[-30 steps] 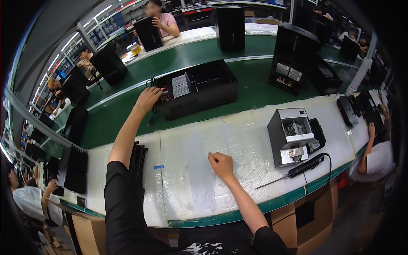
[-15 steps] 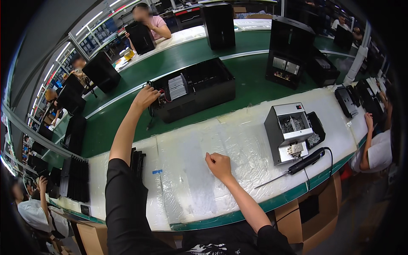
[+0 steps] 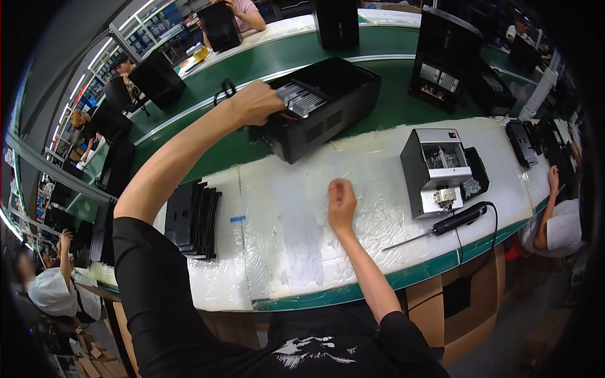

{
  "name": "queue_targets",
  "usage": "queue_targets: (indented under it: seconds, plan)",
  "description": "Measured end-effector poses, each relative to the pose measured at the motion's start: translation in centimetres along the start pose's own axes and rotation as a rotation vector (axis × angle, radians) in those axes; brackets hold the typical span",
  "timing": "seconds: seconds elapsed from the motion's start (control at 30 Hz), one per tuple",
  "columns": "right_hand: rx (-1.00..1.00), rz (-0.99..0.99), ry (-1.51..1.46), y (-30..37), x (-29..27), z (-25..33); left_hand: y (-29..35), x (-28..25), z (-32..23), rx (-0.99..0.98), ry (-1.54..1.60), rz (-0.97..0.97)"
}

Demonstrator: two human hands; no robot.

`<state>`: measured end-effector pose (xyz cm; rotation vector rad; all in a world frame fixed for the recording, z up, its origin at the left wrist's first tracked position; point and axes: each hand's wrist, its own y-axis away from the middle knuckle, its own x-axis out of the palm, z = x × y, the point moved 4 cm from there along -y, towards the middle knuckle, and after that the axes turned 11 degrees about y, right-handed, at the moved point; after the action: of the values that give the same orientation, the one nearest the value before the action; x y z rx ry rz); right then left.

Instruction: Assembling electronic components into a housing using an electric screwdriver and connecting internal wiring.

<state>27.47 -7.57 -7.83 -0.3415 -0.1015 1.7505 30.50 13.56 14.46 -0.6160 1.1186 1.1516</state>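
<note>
A black computer case (image 3: 328, 123) lies on its side at the near edge of the green conveyor, its open top showing a silver finned or slatted part (image 3: 304, 99). My left hand (image 3: 257, 103) is closed on the left end of this case, its fingertips hidden inside the rim. Over the middle of the white worktop, apart from the case, my right hand (image 3: 342, 203) is held with its fingers curled in. Whether anything is inside those fingers is hidden.
A silver-and-black screw dispenser (image 3: 435, 170) stands to the right, with a corded electric screwdriver (image 3: 457, 219) in front of it. Black panels (image 3: 192, 220) stand in a row on the left. More upright black cases (image 3: 337, 25) and several people are along the conveyor (image 3: 252, 69).
My left hand has moved right, and the case has swung round and come nearer the worktop. My right hand has risen a little, farther from me. The view has shifted too.
</note>
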Motion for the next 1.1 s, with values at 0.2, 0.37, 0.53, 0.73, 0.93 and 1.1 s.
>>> queue_targets:
  seconds: [0.2, 0.37, 0.53, 0.73, 0.93, 1.1]
  plan:
    - [-0.002, -0.096, -0.267, 0.0, -1.5, -0.4, 1.5, -3.8, -10.7, 0.022, 0.151, 0.066]
    - [0.132, 0.017, -0.146, 2.5, -4.2, 2.8, 6.5, -4.4, -20.4, 0.115, 0.356, 0.096]
    - [0.285, 0.157, -0.364, 9.0, -6.2, 4.1, 11.0, -3.8, -25.8, 0.216, 0.671, 0.253]
    - [0.227, 0.193, -0.251, 10.4, -8.5, 3.0, 15.8, -3.1, -24.4, 0.084, 1.277, 0.233]
    - [0.09, 0.093, -0.021, 7.1, -12.7, 4.9, 21.8, -3.1, -21.3, -0.302, 1.394, 0.09]
    - [0.009, 0.183, 0.019, 5.8, -13.5, 7.8, 28.1, 4.2, -25.5, -0.839, 1.652, 0.151]
